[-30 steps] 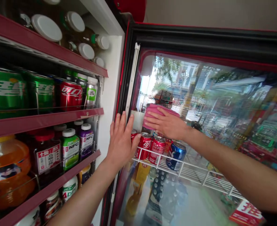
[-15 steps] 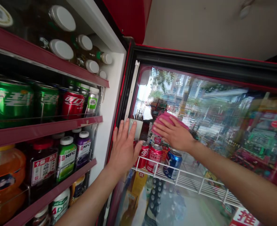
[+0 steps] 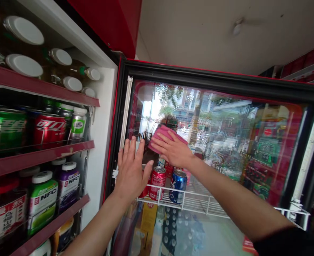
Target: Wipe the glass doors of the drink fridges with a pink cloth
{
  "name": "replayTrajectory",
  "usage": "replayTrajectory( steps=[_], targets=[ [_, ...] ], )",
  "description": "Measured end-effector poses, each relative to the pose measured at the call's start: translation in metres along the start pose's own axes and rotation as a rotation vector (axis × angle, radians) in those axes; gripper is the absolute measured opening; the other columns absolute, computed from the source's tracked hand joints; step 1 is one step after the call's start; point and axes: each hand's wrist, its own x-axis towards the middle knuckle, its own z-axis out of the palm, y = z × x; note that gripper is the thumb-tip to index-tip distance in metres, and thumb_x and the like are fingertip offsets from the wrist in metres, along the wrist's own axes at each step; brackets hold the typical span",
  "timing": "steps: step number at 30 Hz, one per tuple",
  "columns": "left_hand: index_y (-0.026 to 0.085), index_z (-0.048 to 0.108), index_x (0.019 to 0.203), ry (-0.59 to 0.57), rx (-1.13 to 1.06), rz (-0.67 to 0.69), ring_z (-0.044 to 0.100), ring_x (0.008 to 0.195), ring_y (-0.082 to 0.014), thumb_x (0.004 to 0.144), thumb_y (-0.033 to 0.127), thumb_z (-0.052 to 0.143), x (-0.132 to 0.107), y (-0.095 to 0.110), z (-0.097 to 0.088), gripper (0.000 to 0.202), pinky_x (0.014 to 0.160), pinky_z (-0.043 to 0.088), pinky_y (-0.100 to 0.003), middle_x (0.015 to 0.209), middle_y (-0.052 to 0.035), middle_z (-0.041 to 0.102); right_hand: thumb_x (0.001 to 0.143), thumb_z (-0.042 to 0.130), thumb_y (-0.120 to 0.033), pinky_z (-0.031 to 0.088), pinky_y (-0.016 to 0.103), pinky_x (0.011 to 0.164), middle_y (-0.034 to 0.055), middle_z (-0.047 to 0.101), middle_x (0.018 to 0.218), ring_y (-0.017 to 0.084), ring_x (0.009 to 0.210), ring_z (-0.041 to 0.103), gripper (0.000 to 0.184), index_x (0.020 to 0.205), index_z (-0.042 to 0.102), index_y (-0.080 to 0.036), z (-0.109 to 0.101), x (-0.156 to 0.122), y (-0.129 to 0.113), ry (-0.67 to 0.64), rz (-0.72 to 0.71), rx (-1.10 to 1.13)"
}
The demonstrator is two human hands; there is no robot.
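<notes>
My right hand point(image 3: 174, 147) lies flat over a pink cloth point(image 3: 157, 142), holding it against the glass door point(image 3: 221, 131) of a drinks fridge. The cloth's folded upper edge shows beyond the fingers. My left hand point(image 3: 131, 167) is open with fingers spread, beside the inner hinge-side edge of the door; whether its palm touches is hidden. Just below the hands, a pinkish-red can point(image 3: 157, 183) and a blue can point(image 3: 178, 185) stand upright in a white wire rack point(image 3: 196, 202) on the door. Another red can is partly hidden behind my left hand.
On the left are fridge shelves point(image 3: 44, 156) holding a red cola can point(image 3: 49, 129), green cans point(image 3: 6, 128) and a green NFC bottle point(image 3: 42, 202). White-capped bottles point(image 3: 25, 65) lie above. The black door frame point(image 3: 199, 73) runs across the top.
My view has turned right, so the shelves slide left and more of the door shows. My right hand and the cloth have shifted slightly left and up on the glass. My left hand stays by the door edge.
</notes>
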Motion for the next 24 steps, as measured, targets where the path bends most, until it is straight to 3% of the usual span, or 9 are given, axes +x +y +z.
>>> replayTrajectory(
  steps=[3,5,8,12,20,24],
  targets=[
    [0.024,0.017,0.181,-0.006,-0.007,0.013,0.015,0.176,-0.0406,0.112,0.043,0.052,0.001,-0.003,0.0,0.08,0.137,0.027,-0.072,0.189,-0.0186,0.018,0.112,0.056,-0.042,0.009,0.064,0.145,0.0002,0.035,0.185,0.032,0.175,0.025,0.069,0.178,0.035,-0.033,-0.006,-0.065,0.02,-0.006,0.185,-0.08],
    [0.025,0.015,0.181,-0.004,-0.009,0.01,0.015,0.177,-0.0403,0.112,0.043,0.053,0.001,-0.01,-0.003,0.081,0.137,0.027,-0.072,0.189,-0.0185,0.018,0.11,0.061,-0.042,0.01,0.067,0.144,0.0035,0.041,0.182,0.035,0.173,0.029,0.069,0.175,0.041,-0.031,-0.007,-0.097,0.027,0.02,0.318,-0.134],
    [0.026,0.014,0.182,0.008,-0.01,-0.003,0.014,0.177,-0.0397,0.112,0.044,0.053,0.0,-0.024,-0.012,0.082,0.137,0.027,-0.072,0.189,-0.0182,0.019,0.109,0.063,-0.041,0.016,0.072,0.141,0.0102,0.046,0.179,0.04,0.171,0.032,0.065,0.171,0.05,-0.023,-0.005,-0.112,0.024,0.082,0.462,-0.17],
    [0.027,0.013,0.182,0.01,-0.007,-0.017,0.013,0.177,-0.0394,0.112,0.044,0.052,-0.002,-0.04,-0.028,0.082,0.138,0.025,-0.071,0.189,-0.0162,0.016,0.113,0.056,-0.037,0.019,0.076,0.139,0.0114,0.042,0.181,0.043,0.171,0.031,0.062,0.172,0.047,-0.02,0.0,-0.066,0.003,0.117,0.489,-0.161],
    [0.022,0.021,0.181,0.029,0.027,-0.039,0.015,0.176,-0.0406,0.112,0.044,0.05,-0.005,-0.055,-0.038,0.078,0.137,0.027,-0.073,0.188,-0.0186,0.02,0.113,0.052,-0.036,0.02,0.071,0.142,0.0042,0.034,0.185,0.036,0.175,0.024,0.066,0.176,0.039,-0.022,0.013,0.093,-0.053,0.078,0.181,0.026],
    [0.019,0.025,0.18,0.022,0.024,-0.033,0.017,0.176,-0.0416,0.112,0.044,0.049,0.0,-0.053,-0.028,0.076,0.137,0.027,-0.073,0.188,-0.02,0.021,0.113,0.053,-0.037,0.017,0.068,0.144,0.0028,0.028,0.187,0.034,0.176,0.02,0.068,0.176,0.038,-0.019,0.015,0.117,-0.057,0.066,0.137,0.029]
  ],
)
